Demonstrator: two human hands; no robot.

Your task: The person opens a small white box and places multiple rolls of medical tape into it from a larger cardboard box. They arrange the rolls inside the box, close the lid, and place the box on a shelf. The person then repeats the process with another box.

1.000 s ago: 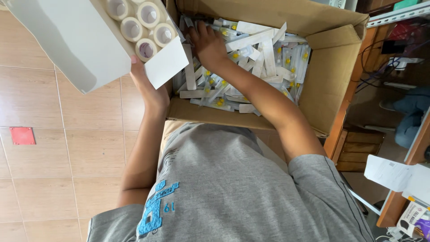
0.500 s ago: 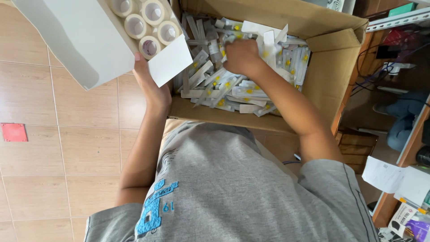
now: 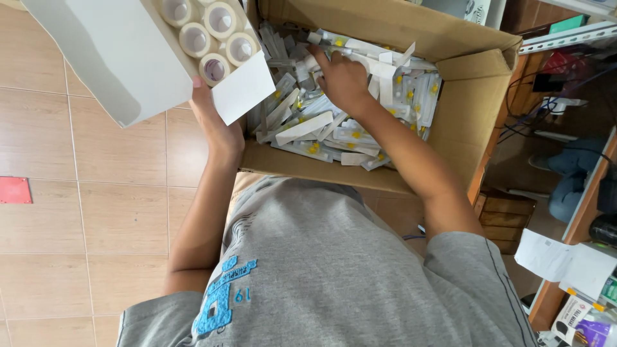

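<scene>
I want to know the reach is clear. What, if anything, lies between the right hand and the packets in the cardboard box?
Nothing visible does. The right hand already rests on the loose white packets inside the open cardboard box. The left hand holds a white box of tape rolls off to the side.

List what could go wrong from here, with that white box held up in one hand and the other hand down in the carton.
1. The white box is tilted, open end down toward the carton, and held only by the left hand; the tape rolls might slide out.
2. The right hand digs among loosely piled small packets; some could spill over the cardboard carton edge or get crushed.
</scene>
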